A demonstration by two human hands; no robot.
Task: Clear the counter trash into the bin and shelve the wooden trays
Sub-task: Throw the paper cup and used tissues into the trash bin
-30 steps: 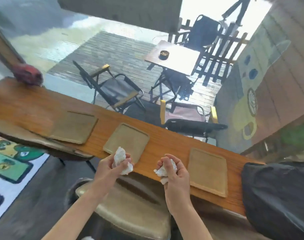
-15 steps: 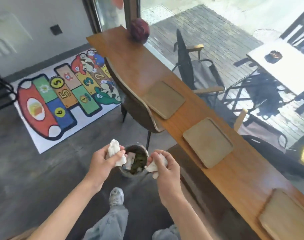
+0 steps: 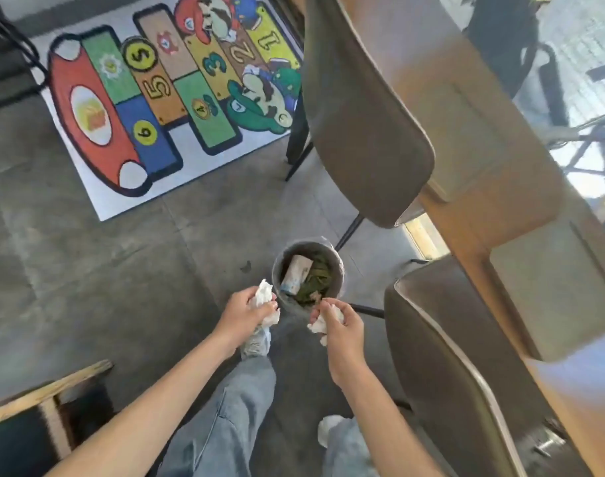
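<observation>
A small round grey bin [image 3: 336,266] stands on the floor between two chairs, holding a paper wrapper and green scraps. My left hand [image 3: 244,313] grips a crumpled white tissue [image 3: 264,291] just left of the bin's near rim. My right hand [image 3: 342,327] grips another crumpled white tissue [image 3: 317,327] at the near rim, slightly right. Two wooden trays [image 3: 473,142] [image 3: 549,290] lie flat on the long wooden counter [image 3: 466,215] at the right.
Two grey padded chairs [image 3: 359,132] [image 3: 466,380] stand along the counter, one on each side of the bin. A colourful hopscotch rug [image 3: 163,94] lies on the concrete floor behind. A wooden-framed piece [image 3: 43,397] sits at lower left. My legs and shoes are below.
I have turned from the counter down toward the floor and stepped closer to the bin. Both hands still hold their tissues and now hover at the bin's near rim.
</observation>
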